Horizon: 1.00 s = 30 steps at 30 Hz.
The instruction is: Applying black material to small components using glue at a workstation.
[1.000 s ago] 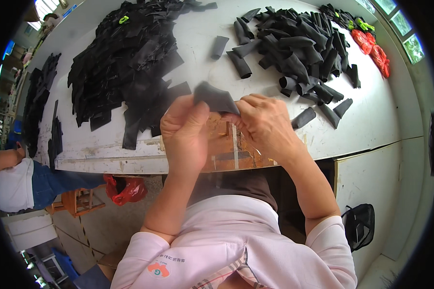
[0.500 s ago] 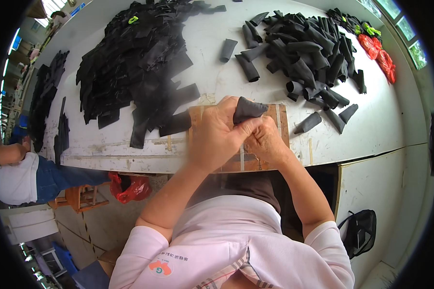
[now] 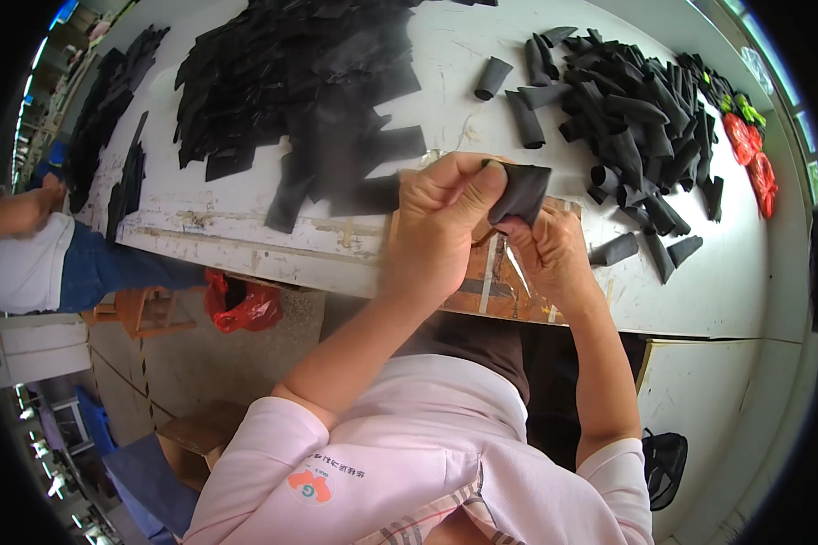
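A small black fabric tube [image 3: 523, 192] is stretched between my two hands above the table's front edge. My left hand [image 3: 450, 204] pinches its left edge between thumb and fingers. My right hand [image 3: 554, 254] grips its lower right side with curled fingers. Beneath my hands lies a brown board [image 3: 495, 282] with tape strips on it. To the left spreads a large heap of flat black fabric pieces [image 3: 291, 91]. A pile of rolled black fabric tubes [image 3: 632, 127] sits to the right, with a few loose ones nearby.
Red plastic bags [image 3: 750, 159] lie at the table's far right. Another row of black pieces [image 3: 109, 109] runs along the left. A person in a white top [image 3: 27, 254] sits at the left. A red bag [image 3: 236, 304] hangs below the table edge.
My head view has shifted. My hands have gone from closed together around the black tube to holding it spread, with its flat face showing.
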Motion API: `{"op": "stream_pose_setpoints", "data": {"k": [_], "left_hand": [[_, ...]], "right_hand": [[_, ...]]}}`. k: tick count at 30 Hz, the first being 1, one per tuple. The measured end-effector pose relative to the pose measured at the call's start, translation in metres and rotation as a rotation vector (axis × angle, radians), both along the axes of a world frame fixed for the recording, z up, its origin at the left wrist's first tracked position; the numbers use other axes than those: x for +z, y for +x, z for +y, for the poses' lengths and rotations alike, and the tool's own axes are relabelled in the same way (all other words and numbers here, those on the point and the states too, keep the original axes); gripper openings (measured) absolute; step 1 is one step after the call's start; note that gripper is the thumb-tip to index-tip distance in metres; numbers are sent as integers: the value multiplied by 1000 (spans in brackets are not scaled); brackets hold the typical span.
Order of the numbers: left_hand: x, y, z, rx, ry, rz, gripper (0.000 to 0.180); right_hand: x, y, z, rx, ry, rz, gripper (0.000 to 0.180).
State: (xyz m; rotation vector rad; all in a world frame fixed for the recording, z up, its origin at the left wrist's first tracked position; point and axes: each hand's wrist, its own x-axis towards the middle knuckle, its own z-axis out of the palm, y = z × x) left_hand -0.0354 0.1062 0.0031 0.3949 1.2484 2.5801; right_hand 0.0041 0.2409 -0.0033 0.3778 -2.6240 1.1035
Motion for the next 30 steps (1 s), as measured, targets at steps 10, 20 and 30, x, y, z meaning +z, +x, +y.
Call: {"op": "stream_pose_setpoints", "data": {"k": [10, 20, 30], "left_hand": [[-101, -36, -76, 496, -1546, 726, 29], [-50, -29, -87, -149, -280, -286, 16], [-31, 14, -71, -99, 312, -331, 25]], "right_hand": [[55, -36, 37, -587, -649, 77, 52], [-24, 39, -52, -144, -375, -349, 41], [-33, 38, -69, 155, -1658, -488, 44]]}}
